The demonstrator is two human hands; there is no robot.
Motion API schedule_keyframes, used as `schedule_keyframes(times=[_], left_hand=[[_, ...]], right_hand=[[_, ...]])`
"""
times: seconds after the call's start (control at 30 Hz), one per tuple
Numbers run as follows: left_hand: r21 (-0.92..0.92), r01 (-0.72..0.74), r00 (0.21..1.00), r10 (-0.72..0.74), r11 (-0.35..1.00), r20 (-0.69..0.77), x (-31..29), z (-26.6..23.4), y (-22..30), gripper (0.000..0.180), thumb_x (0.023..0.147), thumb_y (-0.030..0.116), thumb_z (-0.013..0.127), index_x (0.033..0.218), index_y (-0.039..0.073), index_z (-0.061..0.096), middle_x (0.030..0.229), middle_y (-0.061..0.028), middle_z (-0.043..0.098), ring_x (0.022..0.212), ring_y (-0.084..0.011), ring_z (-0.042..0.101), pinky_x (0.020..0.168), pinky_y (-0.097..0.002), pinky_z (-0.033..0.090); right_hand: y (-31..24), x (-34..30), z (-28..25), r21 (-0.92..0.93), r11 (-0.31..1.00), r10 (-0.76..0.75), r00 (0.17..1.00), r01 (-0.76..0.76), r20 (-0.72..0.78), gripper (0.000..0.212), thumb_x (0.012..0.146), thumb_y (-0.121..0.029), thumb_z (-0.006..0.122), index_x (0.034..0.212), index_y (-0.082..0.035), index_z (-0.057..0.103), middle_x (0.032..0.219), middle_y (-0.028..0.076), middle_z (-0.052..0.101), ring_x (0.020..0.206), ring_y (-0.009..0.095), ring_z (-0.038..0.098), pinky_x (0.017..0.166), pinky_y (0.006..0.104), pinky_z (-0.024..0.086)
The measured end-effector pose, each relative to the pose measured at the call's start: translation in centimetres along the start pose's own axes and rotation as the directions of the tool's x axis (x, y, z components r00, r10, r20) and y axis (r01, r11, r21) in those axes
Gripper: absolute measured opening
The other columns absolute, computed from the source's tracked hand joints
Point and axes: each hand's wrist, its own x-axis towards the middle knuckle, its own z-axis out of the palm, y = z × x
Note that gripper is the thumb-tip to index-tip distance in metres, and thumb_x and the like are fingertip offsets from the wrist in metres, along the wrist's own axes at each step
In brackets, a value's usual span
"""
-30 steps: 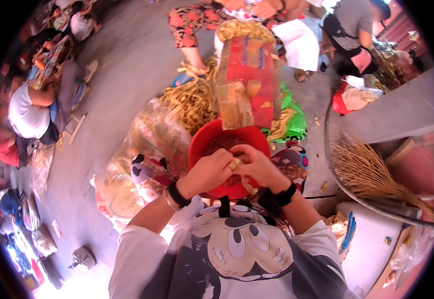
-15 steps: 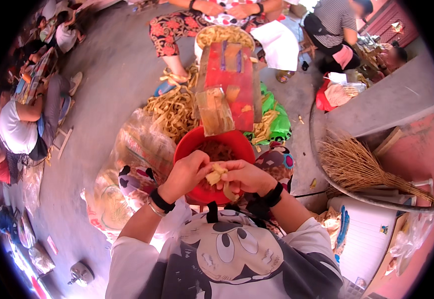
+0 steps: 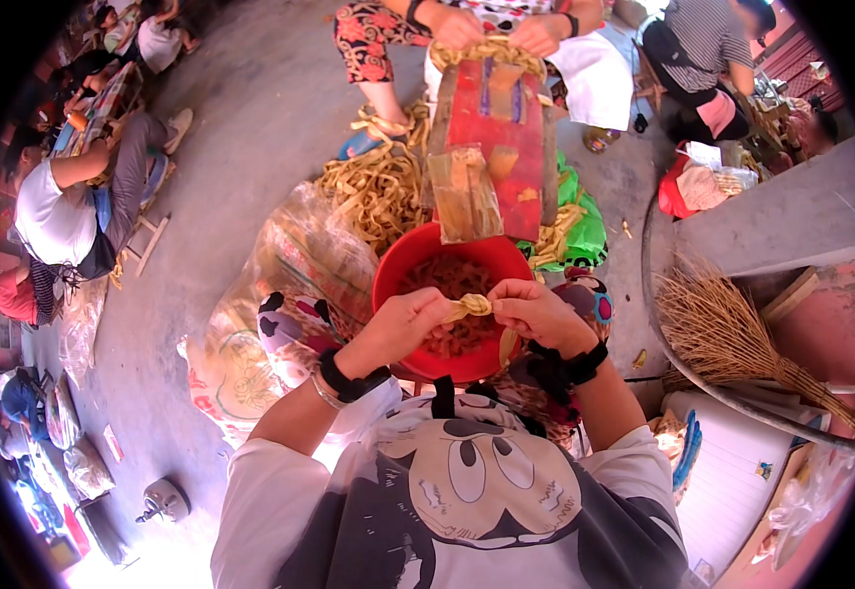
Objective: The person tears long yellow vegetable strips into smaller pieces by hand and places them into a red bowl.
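Above a red tub [image 3: 393,270], my hands hold a yellowish flat strip tied into a knot [image 3: 470,306]. My left hand [image 3: 403,326] pinches one end. On the other side, my right hand [image 3: 548,319] grips the strip beside the knot, and a loose tail [image 3: 508,346] hangs below its fingers. Reddish-brown pieces [image 3: 447,342] lie inside the tub. Just beyond it, a red board [image 3: 530,157] with wooden pieces on it slopes over the far rim.
Many yellowish strips [image 3: 373,196] are heaped left of the board, behind a clear plastic bag [image 3: 295,255]. More lie on a green bag [image 3: 584,221]. Opposite me, a person's hands [image 3: 457,29] work at a strip-filled container. A twig broom [image 3: 712,319] and hose [image 3: 653,265] are at right.
My hands have moved apart, drawing the strip out between them with the knot now showing. The seated person's hands opposite have come to the container of strips. The whole view has shifted slightly.
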Motion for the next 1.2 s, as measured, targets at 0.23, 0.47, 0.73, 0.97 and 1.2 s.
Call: schedule_keyframes(times=[0.23, 0.47, 0.73, 0.97, 1.2], left_hand=[[-0.481, 0.403, 0.906, -0.262, 0.779, 0.333, 0.8, 0.1, 0.7, 0.014, 0.084, 0.015, 0.050, 0.092, 0.004, 0.046, 0.087, -0.0066, 0.057, 0.076, -0.0099, 0.056, 0.065, -0.0214, 0.046], [-0.377, 0.337, 0.917, -0.209, 0.863, 0.340, 0.4, 0.1, 0.2, 0.015, 0.084, 0.010, 0.048, 0.095, 0.003, 0.044, 0.083, -0.0077, 0.059, 0.071, -0.0136, 0.059, 0.065, -0.0236, 0.048], [-0.668, 0.504, 0.863, -0.291, 0.547, 0.413, 0.5, 0.7, 1.1, 0.015, 0.086, 0.015, 0.046, 0.094, 0.003, 0.042, 0.083, -0.0123, 0.060, 0.068, -0.0167, 0.060, 0.061, -0.0246, 0.049], [-0.613, 0.511, 0.859, -0.343, 0.602, 0.380, -0.2, 0.5, 0.7, 0.012, 0.081, 0.010, 0.053, 0.086, 0.003, 0.046, 0.074, -0.0108, 0.058, 0.059, -0.0147, 0.057, 0.055, -0.0219, 0.047], [-0.549, 0.484, 0.875, -0.370, 0.682, 0.312, -0.8, -0.5, 1.1, 0.010, 0.079, 0.008, 0.054, 0.084, 0.004, 0.046, 0.068, -0.0064, 0.056, 0.052, -0.0100, 0.052, 0.044, -0.0187, 0.041]], right_hand=[[-0.5, 0.0, 2.2, -0.064, 0.998, 0.019, 0.999, -0.016, 0.046, 0.004, 0.080, -0.009, 0.051, 0.082, -0.005, 0.052, 0.060, -0.003, 0.046, 0.044, 0.001, 0.034, 0.039, 0.0148, 0.022], [0.4, 0.2, 1.9, 0.056, 0.996, 0.058, 0.995, -0.063, 0.085, 0.002, 0.079, -0.008, 0.051, 0.079, -0.006, 0.051, 0.059, -0.003, 0.045, 0.044, 0.002, 0.033, 0.038, 0.0159, 0.021], [0.3, 0.2, 1.6, -0.036, 0.999, -0.020, 0.997, 0.023, 0.076, 0.003, 0.079, -0.009, 0.053, 0.079, -0.006, 0.051, 0.059, -0.003, 0.046, 0.045, 0.003, 0.037, 0.038, 0.0169, 0.023], [-0.1, -0.1, 1.7, -0.133, 0.989, -0.057, 0.995, 0.066, 0.077, 0.003, 0.079, -0.008, 0.054, 0.078, -0.006, 0.052, 0.060, -0.004, 0.047, 0.048, 0.002, 0.040, 0.040, 0.0163, 0.026], [-0.9, 0.0, 0.4, -0.147, 0.988, -0.045, 0.997, 0.055, 0.066, 0.005, 0.079, -0.010, 0.055, 0.077, -0.007, 0.052, 0.058, -0.005, 0.046, 0.041, 0.001, 0.032, 0.037, 0.0156, 0.021]])
